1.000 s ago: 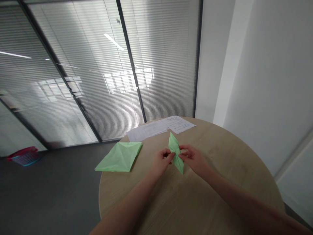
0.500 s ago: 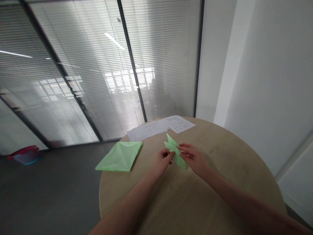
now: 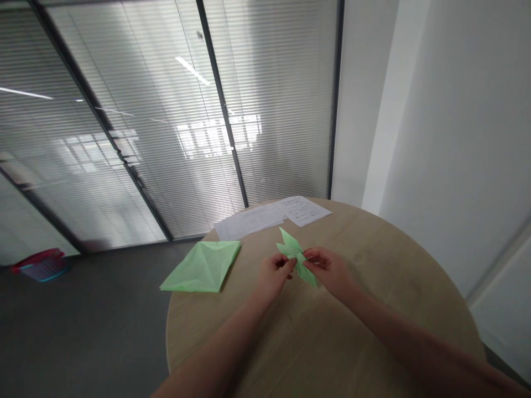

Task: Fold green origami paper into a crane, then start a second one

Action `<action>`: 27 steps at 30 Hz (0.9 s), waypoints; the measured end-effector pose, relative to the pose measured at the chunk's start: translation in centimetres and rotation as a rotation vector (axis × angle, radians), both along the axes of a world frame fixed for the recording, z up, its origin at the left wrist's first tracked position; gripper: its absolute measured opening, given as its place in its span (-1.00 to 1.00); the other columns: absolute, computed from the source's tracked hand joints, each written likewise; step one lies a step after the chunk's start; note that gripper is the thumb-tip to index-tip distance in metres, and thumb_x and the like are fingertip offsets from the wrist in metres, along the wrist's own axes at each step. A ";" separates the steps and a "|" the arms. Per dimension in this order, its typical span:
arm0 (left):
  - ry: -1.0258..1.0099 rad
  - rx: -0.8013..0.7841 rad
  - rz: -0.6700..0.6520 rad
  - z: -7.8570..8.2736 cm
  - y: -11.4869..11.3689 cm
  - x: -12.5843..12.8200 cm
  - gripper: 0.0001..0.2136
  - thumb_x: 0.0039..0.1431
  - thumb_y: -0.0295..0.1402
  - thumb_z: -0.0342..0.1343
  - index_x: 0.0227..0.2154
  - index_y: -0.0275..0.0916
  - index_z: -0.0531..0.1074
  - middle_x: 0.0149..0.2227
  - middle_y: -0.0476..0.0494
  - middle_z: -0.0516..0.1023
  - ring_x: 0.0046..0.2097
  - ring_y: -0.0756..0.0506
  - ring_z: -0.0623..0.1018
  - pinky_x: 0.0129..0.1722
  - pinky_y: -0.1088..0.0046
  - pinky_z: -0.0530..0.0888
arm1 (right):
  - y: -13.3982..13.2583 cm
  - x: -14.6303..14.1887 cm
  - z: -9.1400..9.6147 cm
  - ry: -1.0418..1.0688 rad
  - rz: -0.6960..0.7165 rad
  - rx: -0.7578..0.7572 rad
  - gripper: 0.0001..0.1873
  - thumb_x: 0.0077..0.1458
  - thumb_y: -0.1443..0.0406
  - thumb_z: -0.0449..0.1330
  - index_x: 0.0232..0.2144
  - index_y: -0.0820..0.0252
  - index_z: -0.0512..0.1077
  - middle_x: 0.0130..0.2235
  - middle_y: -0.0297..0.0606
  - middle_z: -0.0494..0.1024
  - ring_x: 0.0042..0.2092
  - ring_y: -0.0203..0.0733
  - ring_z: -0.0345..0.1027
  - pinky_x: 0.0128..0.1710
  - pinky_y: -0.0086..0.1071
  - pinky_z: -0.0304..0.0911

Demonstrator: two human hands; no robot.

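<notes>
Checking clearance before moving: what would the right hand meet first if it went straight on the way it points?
The folded light-green paper piece, which the right hand is touching. Beyond it, probably the left hand, though depth is unclear.

Paper piece between my hands; sheet overhanging the worktop's left edge; documents at its far edge.

Pale green colors both the folded paper and the creased sheet against a tan, wood-grained surface; white pages carry dark print, a red-and-blue basket brightens dark grey floor, and grey blinds show fine stripes.
</notes>
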State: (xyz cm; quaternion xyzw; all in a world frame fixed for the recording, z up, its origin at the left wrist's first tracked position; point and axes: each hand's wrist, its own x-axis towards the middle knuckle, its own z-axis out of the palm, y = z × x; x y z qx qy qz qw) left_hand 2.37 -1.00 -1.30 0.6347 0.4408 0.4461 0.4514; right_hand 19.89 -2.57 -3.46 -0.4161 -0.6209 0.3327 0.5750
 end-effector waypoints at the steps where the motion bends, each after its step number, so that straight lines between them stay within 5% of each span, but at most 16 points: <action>1: 0.015 0.019 0.001 -0.1 0.1 -0.1 -0.72 0.04 -0.12 0.18 -0.53 -0.27 0.42 -0.55 -0.02 0.41 -0.50 -0.01 0.43 -0.46 0.44 0.43 | 0.2 0.0 -0.1 0.011 0.004 -0.019 -0.86 0.01 0.21 0.29 -0.33 0.07 0.49 -0.20 -0.21 0.59 -0.23 -0.11 0.51 -0.21 -0.21 0.45; 12: 0.195 0.191 0.015 0.7 -0.9 0.0 -0.76 0.10 -0.18 0.14 -0.50 -0.26 0.46 -0.48 -0.05 0.48 -0.41 -0.05 0.44 -0.42 0.46 0.36 | -0.4 -0.1 0.7 -0.088 -0.008 -0.113 -0.87 0.06 0.18 0.22 -0.41 0.09 0.40 -0.43 -0.28 0.53 -0.39 -0.15 0.47 -0.40 -0.32 0.36; 19: 0.226 0.201 0.029 0.3 -0.3 -0.4 -0.73 0.15 -0.14 0.10 -0.47 -0.25 0.51 -0.48 -0.05 0.51 -0.41 -0.05 0.46 -0.38 0.44 0.39 | -1.4 -0.2 1.4 -0.208 0.014 0.129 -0.88 0.17 0.24 0.15 -0.34 0.07 0.49 -0.10 -0.17 0.52 -0.17 -0.15 0.48 -0.36 -0.38 0.42; 27: 0.311 0.224 -0.046 0.3 -0.6 -0.4 -0.67 0.23 -0.14 -0.01 -0.43 -0.26 0.52 -0.44 -0.11 0.53 -0.38 -0.09 0.48 -0.39 0.43 0.39 | -1.1 -0.1 0.9 -0.231 0.001 0.164 -0.89 0.12 0.31 0.18 -0.32 0.08 0.53 -0.09 -0.18 0.51 -0.21 -0.18 0.48 -0.38 -0.39 0.44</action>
